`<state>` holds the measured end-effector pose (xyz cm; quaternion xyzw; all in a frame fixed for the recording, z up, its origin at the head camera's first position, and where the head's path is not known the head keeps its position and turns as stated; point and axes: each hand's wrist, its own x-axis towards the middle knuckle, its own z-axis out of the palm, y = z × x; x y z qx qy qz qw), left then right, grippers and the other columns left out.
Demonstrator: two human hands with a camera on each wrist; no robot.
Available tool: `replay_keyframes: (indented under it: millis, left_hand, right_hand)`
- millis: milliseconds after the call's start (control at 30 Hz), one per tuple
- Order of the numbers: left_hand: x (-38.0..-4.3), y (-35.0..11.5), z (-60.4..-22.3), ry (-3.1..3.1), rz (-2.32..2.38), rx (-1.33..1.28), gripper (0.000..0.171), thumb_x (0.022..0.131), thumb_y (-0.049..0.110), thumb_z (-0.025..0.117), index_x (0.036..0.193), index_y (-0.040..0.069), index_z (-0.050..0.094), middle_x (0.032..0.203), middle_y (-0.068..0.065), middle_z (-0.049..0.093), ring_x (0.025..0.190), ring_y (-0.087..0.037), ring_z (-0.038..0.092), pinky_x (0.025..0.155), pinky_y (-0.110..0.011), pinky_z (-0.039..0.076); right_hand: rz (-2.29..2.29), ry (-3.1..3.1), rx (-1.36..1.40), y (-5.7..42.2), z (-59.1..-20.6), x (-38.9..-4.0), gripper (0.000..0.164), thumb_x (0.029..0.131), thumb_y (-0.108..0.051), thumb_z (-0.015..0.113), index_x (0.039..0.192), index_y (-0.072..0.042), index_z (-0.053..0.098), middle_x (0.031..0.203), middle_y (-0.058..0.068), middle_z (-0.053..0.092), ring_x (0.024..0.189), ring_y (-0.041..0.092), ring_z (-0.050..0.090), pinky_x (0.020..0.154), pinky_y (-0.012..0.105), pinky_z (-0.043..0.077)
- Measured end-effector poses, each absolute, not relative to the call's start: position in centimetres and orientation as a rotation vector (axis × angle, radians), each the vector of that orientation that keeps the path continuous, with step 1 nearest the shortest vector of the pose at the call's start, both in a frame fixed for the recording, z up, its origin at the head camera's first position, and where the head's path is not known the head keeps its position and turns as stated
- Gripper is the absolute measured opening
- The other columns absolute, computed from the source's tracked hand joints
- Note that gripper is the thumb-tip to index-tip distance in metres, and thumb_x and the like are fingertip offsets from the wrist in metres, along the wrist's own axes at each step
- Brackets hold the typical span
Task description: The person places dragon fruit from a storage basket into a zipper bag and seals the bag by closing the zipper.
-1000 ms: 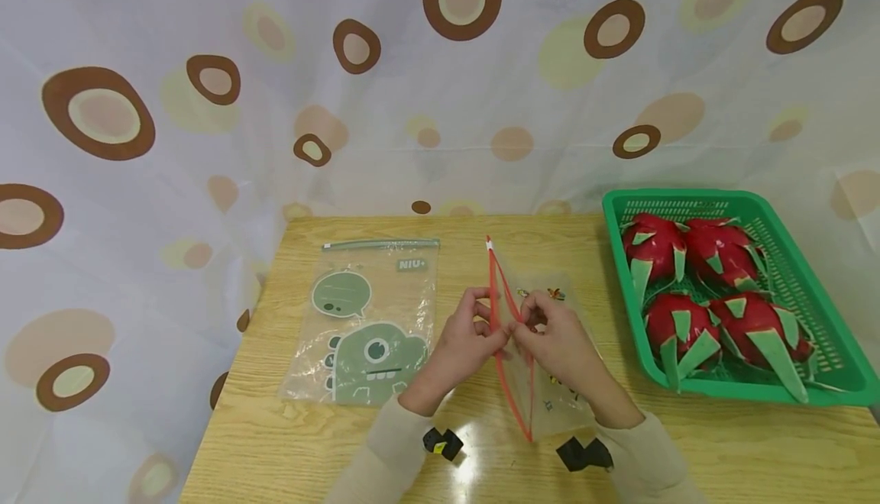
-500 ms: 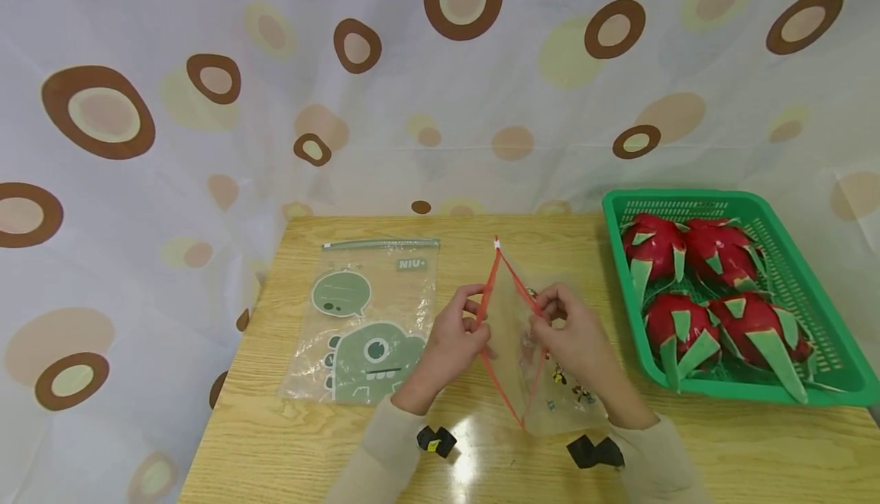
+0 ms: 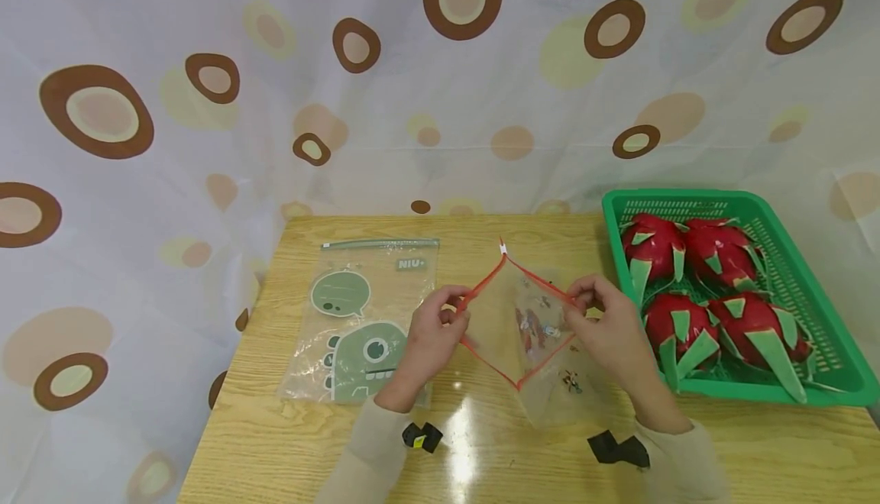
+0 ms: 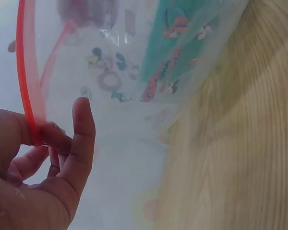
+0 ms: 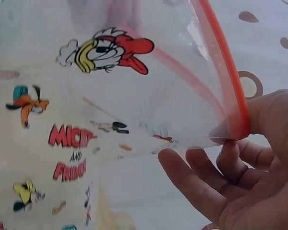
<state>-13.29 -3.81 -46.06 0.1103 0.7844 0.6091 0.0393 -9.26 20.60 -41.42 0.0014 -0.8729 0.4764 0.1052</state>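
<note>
A clear zipper bag (image 3: 543, 351) with a red zip edge and small cartoon prints stands over the table, its mouth spread into a wide diamond. My left hand (image 3: 435, 328) pinches the left side of the red rim between thumb and fingers. On the opposite side, my right hand (image 3: 605, 328) pinches the other red edge. In the left wrist view the red zip strip (image 4: 26, 81) runs down into the pinch of the left hand (image 4: 48, 167). The right wrist view has the lettered bag wall (image 5: 69, 153) beside the right hand (image 5: 240, 167). A white slider sits at the rim's far corner.
A second clear zipper bag (image 3: 382, 305) with a green monster print lies flat at the left. To the right, a green plastic basket (image 3: 849, 351) holds several red dragon fruits (image 3: 656, 248). Behind the wooden table (image 3: 234, 443) hangs a dotted curtain (image 3: 385, 122).
My hands have moved apart, left hand leftward and right hand rightward. The bag's mouth has gone from a narrow slit to a broad diamond. The other bag and basket stay put.
</note>
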Motion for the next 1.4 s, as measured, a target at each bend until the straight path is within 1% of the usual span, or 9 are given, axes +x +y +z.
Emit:
replay_keyframes:
  millis: [133,233,467,633,733,933,1133,1233,1400]
  left_hand:
    - [-13.4,-4.6,-45.6,2.415,1.908,0.350,0.027,0.092,-0.002,0.061,0.117,0.008,0.067,0.104,-0.016,0.059,0.062,-0.006,0.059,0.047,-0.016,0.040]
    - [-13.5,-5.1,-45.1,2.429,1.930,0.358,0.026,0.092,-0.003,0.061,0.114,0.009,0.068,0.105,-0.016,0.059,0.063,-0.009,0.061,0.049,-0.017,0.041]
    - [-13.5,-6.4,-44.0,2.514,1.966,0.452,0.024,0.093,-0.004,0.059,0.107,0.011,0.072,0.103,-0.010,0.061,0.067,-0.025,0.066,0.056,-0.018,0.048]
    - [-13.5,-7.2,-42.9,2.545,1.970,0.464,0.022,0.094,-0.003,0.059,0.103,0.011,0.074,0.105,-0.006,0.062,0.067,-0.019,0.065,0.054,-0.019,0.052]
    - [-13.5,-7.6,-42.4,2.514,1.987,0.456,0.022,0.094,-0.003,0.060,0.102,0.011,0.075,0.105,-0.007,0.062,0.069,-0.019,0.067,0.056,-0.021,0.056]
    - [-13.4,-8.3,-41.7,2.490,1.988,0.427,0.024,0.092,-0.004,0.062,0.099,0.013,0.077,0.102,-0.007,0.062,0.076,-0.025,0.069,0.071,-0.026,0.062]
    - [-13.1,-8.1,-41.4,2.478,1.962,0.536,0.015,0.092,0.004,0.069,0.101,0.011,0.077,0.102,-0.009,0.062,0.078,-0.028,0.070,0.072,-0.028,0.062]
    - [-13.1,-7.8,-41.5,2.455,1.962,0.557,0.014,0.092,0.010,0.071,0.104,0.010,0.076,0.102,-0.010,0.063,0.079,-0.028,0.071,0.072,-0.027,0.062]
    - [-13.0,-7.2,-41.4,2.397,1.965,0.523,0.017,0.094,0.013,0.068,0.109,0.009,0.076,0.102,-0.009,0.064,0.076,-0.015,0.070,0.073,-0.026,0.062]
  right_hand:
    - [1.368,-2.571,-0.012,21.2,-40.9,-9.1,0.010,0.091,-0.003,0.061,0.101,-0.006,0.061,0.085,0.005,0.055,0.077,0.006,0.051,0.050,0.019,0.043]
    - [1.356,-2.558,-0.016,21.5,-40.8,-8.9,0.009,0.092,-0.006,0.062,0.101,-0.007,0.062,0.085,0.004,0.055,0.075,0.006,0.051,0.048,0.020,0.042]
    - [1.351,-2.536,-0.061,22.1,-40.5,-8.6,0.008,0.092,-0.011,0.066,0.100,-0.010,0.066,0.086,0.000,0.058,0.077,0.004,0.052,0.050,0.019,0.042]
    - [1.345,-2.539,-0.084,22.3,-40.1,-8.4,0.008,0.093,-0.013,0.067,0.100,-0.010,0.065,0.088,-0.002,0.061,0.081,0.002,0.055,0.056,0.018,0.044]
    - [1.372,-2.528,-0.066,22.4,-40.0,-8.3,0.010,0.093,-0.013,0.067,0.101,-0.007,0.065,0.089,-0.002,0.061,0.081,0.002,0.056,0.060,0.014,0.047]
    - [1.403,-2.525,-0.059,22.9,-39.9,-8.3,0.013,0.093,-0.014,0.068,0.103,-0.005,0.064,0.090,-0.005,0.062,0.082,0.001,0.057,0.067,0.008,0.052]
    - [1.421,-2.564,-0.056,23.0,-40.2,-8.2,0.016,0.095,-0.019,0.067,0.106,-0.007,0.065,0.096,-0.001,0.068,0.087,-0.005,0.059,0.066,0.013,0.050]
    - [1.477,-2.570,-0.057,22.8,-40.4,-8.2,0.019,0.096,-0.023,0.067,0.107,-0.008,0.065,0.096,-0.004,0.069,0.089,-0.005,0.060,0.065,0.017,0.050]
    - [1.542,-2.544,-0.058,22.6,-40.6,-8.3,0.025,0.095,-0.026,0.068,0.109,-0.006,0.064,0.093,-0.010,0.069,0.089,-0.005,0.062,0.066,0.017,0.050]
